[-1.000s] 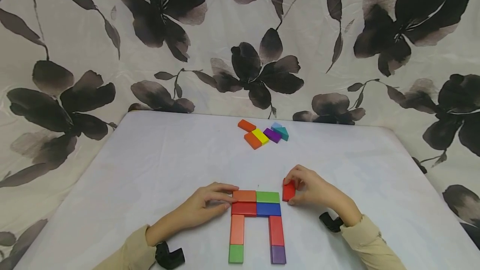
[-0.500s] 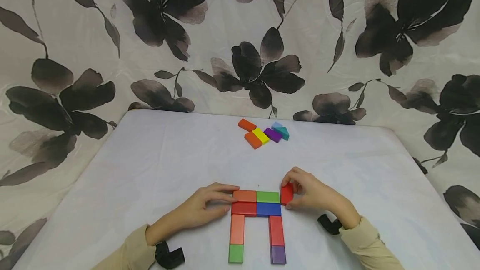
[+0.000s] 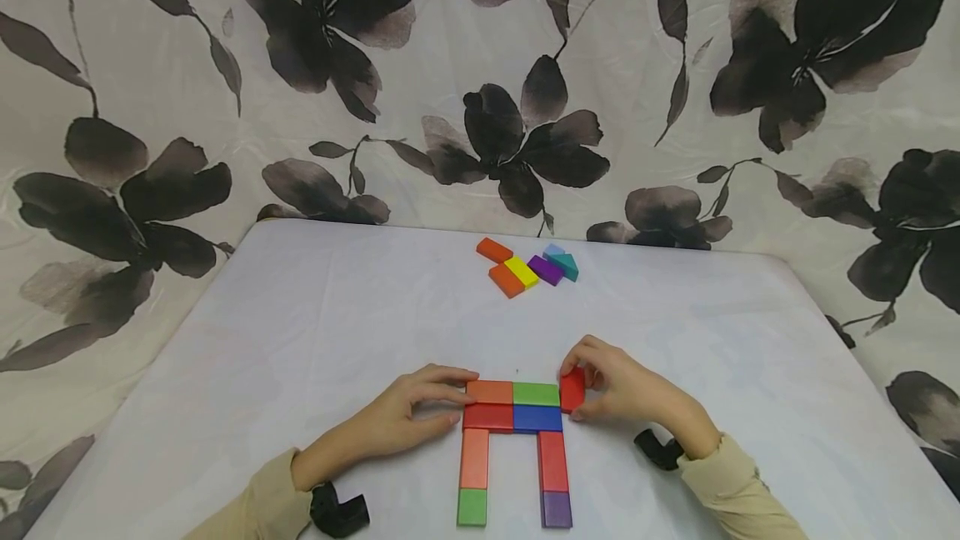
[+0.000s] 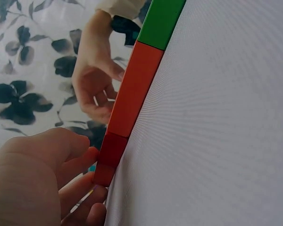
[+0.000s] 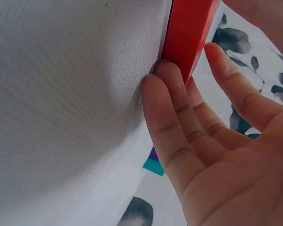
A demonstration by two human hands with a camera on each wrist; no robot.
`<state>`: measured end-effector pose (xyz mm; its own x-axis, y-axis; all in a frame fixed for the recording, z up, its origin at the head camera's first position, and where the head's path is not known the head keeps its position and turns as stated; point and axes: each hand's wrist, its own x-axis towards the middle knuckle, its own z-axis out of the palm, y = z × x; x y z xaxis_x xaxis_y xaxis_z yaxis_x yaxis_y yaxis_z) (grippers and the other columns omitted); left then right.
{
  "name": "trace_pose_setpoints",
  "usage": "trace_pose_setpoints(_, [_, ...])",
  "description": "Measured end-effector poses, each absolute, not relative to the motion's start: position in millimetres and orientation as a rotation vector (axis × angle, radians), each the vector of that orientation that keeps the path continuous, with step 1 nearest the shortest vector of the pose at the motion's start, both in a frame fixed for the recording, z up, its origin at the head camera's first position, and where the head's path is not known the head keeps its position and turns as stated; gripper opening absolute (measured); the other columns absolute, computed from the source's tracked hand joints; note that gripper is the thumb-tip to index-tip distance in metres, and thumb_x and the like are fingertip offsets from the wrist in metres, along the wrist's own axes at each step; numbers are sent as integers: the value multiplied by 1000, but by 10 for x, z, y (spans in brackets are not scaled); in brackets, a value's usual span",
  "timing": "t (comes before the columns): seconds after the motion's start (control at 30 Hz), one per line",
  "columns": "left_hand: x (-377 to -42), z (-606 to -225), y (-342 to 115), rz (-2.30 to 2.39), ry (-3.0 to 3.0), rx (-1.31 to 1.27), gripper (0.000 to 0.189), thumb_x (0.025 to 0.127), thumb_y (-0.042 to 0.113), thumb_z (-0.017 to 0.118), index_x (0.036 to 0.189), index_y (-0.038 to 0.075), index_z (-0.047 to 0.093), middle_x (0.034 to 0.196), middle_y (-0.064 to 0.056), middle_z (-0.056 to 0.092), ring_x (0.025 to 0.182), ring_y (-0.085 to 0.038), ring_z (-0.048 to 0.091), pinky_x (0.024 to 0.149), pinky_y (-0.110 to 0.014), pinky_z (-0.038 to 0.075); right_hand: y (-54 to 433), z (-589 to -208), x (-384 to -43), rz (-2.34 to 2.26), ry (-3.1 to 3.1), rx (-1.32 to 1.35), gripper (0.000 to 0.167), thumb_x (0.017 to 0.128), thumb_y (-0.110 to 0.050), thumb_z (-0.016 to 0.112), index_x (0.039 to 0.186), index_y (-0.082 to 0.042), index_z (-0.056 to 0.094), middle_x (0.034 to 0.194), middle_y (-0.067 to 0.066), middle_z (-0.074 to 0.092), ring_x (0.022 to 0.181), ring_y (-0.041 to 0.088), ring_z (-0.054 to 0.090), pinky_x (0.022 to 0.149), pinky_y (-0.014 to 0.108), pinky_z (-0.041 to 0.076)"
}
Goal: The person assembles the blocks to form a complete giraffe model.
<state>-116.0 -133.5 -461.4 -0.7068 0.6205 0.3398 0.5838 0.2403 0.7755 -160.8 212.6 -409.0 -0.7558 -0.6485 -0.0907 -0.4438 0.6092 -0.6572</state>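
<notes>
A flat layout of wooden blocks lies on the white table. Its top row is an orange block [image 3: 490,392] and a green block [image 3: 536,394]; below them come a red block [image 3: 488,417] and a blue block [image 3: 537,418]. Two legs extend toward me: an orange block [image 3: 474,458] ending in green, and a red block [image 3: 552,461] ending in purple. My left hand [image 3: 390,415] touches the layout's left end with extended fingers. Between thumb and fingers, my right hand [image 3: 626,386] pinches another red block [image 5: 186,37], set lengthwise against the layout's upper right side.
Toward the table's far edge lie loose blocks: two orange ones, a yellow block [image 3: 521,272], a purple block [image 3: 545,270], a teal block [image 3: 565,265] and a light blue piece [image 3: 553,251]. A floral cloth [image 3: 480,40] hangs behind the table.
My right hand has moved the red block left and slightly toward me, from a small gap away to beside the green block. The left hand has stayed in place.
</notes>
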Motion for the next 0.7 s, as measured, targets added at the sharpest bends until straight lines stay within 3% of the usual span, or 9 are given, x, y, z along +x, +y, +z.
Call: trace_pose_setpoints(0.7, [-1174,-4624,-1343,1487,2454,1216,28,94,12,68,121,15,72,140,-7,56,129,-26,51,105,-40,42,2122,-4105,-1624,-892,2517,-906,41,76,-20,87,108,-14,63,103,1,52,87,19,53,74,30,50])
